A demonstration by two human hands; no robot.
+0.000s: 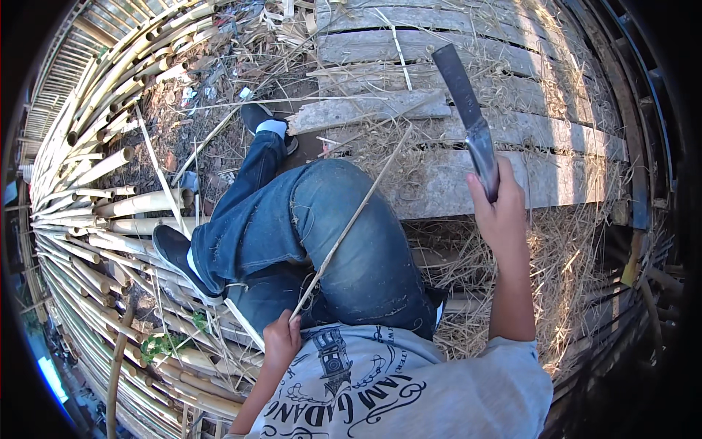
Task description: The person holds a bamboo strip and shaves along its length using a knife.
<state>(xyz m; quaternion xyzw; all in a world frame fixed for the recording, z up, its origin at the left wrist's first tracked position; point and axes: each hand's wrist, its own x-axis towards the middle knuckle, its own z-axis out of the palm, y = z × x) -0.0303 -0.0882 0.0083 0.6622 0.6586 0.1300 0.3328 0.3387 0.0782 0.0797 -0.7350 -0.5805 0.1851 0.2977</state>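
Seated among stacked bamboo poles [110, 219], a person's right grip [501, 212] clenches a raised machete [468, 117] while the left grip [281, 340] apparently pinches a thin bamboo strip [351, 219] slanting up from it across a jeans-clad knee [351, 219].

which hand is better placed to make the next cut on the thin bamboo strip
Right, probably. The right hand already grips the big knife, raised blade-up over the plank platform. The left hand is closed on the near end of the bamboo strip lying across the knee, so it suits steadying.
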